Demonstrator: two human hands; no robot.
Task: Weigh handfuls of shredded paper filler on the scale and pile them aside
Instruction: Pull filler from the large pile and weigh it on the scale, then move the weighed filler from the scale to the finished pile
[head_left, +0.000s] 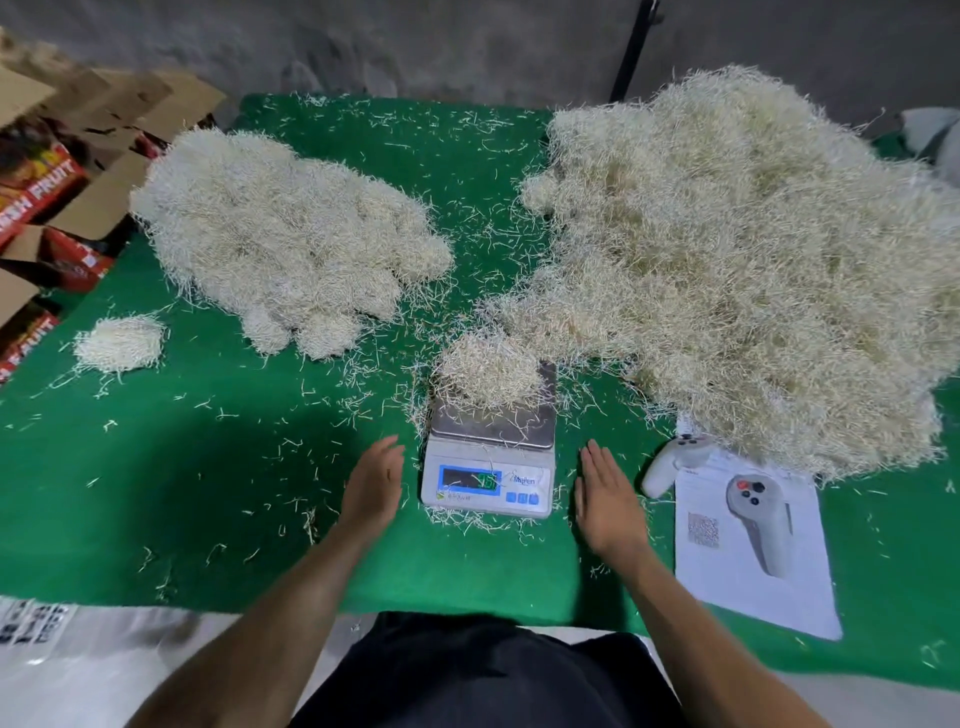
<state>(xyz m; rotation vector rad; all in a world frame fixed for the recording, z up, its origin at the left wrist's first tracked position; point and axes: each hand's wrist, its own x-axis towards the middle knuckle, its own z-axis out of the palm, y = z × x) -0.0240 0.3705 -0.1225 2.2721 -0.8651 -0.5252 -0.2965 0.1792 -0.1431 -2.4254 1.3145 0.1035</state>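
Fingers (597, 462) straight and empty on both the left hand (373, 486) and right hand (608, 499), flanking the scale (488, 467) bearing a clump of shredded paper (488, 371).

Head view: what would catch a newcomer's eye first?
The huge heap of shredded paper filling the table's right side, and a smaller pile at left. Between them, the scale carries a handful, with the left hand and right hand open either side.
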